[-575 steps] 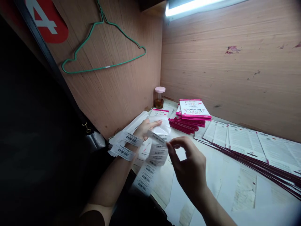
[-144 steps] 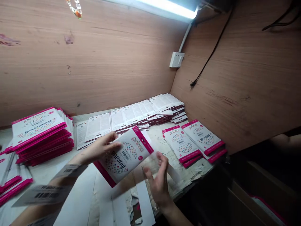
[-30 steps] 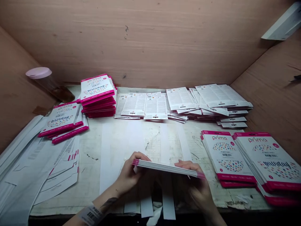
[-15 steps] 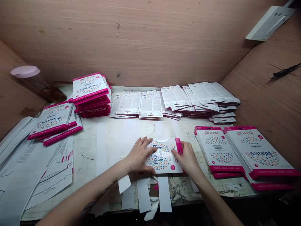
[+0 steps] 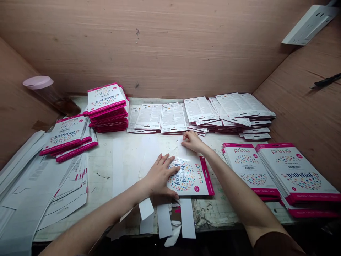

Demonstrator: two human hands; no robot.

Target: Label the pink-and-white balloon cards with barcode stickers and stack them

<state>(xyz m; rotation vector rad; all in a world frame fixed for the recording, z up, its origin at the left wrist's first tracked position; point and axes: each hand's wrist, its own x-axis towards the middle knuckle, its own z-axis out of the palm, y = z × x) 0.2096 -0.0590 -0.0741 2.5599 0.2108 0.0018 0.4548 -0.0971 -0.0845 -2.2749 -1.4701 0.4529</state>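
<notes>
Under my left hand [image 5: 163, 176] lies a white balloon packet [image 5: 200, 185] with a pink edge, coloured dots and "happy birthday" lettering, turned sideways. That hand is spread flat with its fingers apart, pressing the packet's left part. My right hand [image 5: 192, 141] is beyond the packet, just in front of the row of face-down packets [image 5: 174, 119]. Its fingers are curled together, and what they hold, if anything, is hidden. White strips [image 5: 188, 218] hang over the table's front edge below the packet.
Face-up packet stacks stand at the right [image 5: 289, 170] and back left [image 5: 106, 103]. More face-down packets [image 5: 239, 106] are piled at the back right. Flat printed card sheets [image 5: 66, 199] lie at left. A lidded bottle [image 5: 57, 96] leans by the wall; a power socket [image 5: 309, 25] hangs upper right.
My right hand has let go of the packet's pink end and moved up and left across the table. My left hand stays on the packet. The whole view has shifted slightly.
</notes>
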